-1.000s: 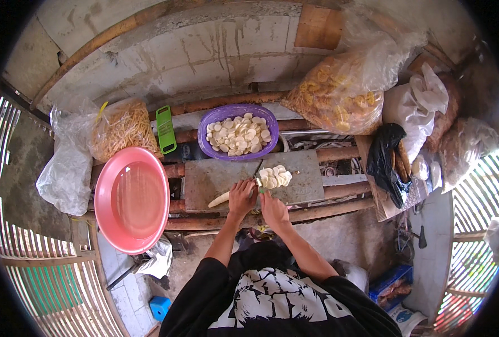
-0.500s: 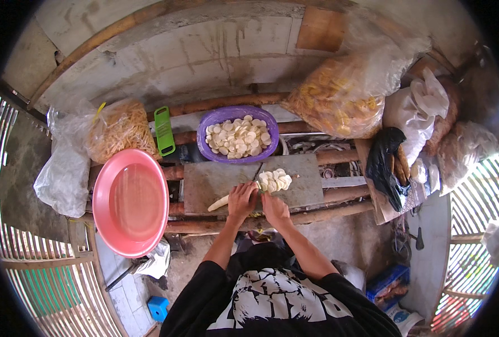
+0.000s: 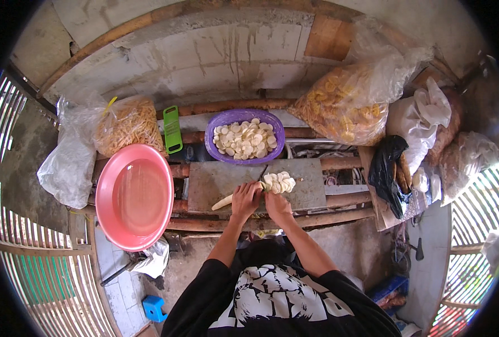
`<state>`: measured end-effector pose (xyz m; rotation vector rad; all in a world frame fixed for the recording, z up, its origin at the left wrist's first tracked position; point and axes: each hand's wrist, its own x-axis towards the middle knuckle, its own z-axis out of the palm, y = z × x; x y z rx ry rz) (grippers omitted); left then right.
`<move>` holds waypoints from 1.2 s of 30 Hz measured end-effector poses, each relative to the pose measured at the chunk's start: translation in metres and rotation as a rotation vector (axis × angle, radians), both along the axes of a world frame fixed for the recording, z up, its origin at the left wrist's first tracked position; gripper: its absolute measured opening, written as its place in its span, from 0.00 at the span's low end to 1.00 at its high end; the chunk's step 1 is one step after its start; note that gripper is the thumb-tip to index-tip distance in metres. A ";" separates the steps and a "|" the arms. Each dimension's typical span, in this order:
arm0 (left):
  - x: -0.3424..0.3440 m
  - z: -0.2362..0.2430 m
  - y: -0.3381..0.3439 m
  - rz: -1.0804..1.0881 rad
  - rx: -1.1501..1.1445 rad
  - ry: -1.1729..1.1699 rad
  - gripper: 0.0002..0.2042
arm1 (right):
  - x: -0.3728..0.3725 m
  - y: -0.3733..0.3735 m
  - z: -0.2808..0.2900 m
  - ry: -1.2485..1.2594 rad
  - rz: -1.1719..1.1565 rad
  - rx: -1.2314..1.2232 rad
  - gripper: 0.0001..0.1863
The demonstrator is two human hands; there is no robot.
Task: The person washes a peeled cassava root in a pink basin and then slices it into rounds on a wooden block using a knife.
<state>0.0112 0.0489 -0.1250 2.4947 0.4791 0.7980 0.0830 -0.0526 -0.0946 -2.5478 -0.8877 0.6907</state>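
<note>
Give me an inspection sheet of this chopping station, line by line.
Surface: grey cutting board across wooden poles.
Job's things: peeled pale root under the left hand; knife in the right hand; cut slices on the board; purple basket of slices behind.
Clutter: pink basin, green slicer, bags of chips.
Hands: both at the board.
Cables: nothing seen.
Surroundings: concrete wall, slatted railings.

Left hand (image 3: 246, 197) pins pale root (image 3: 222, 203) on grey board (image 3: 216, 182) — right hand (image 3: 276, 203) grips knife (image 3: 262, 174) beside slices (image 3: 279, 182).
</note>
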 end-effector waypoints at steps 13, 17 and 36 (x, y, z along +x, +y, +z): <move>-0.002 0.003 0.011 0.011 -0.046 0.045 0.10 | -0.004 -0.022 0.000 -0.038 -0.039 0.098 0.19; -0.005 0.005 0.011 -0.007 -0.015 0.051 0.11 | -0.014 -0.018 0.001 -0.032 -0.059 0.144 0.19; -0.012 0.008 0.002 -0.026 0.007 0.003 0.09 | -0.034 -0.013 0.018 -0.033 -0.032 0.139 0.17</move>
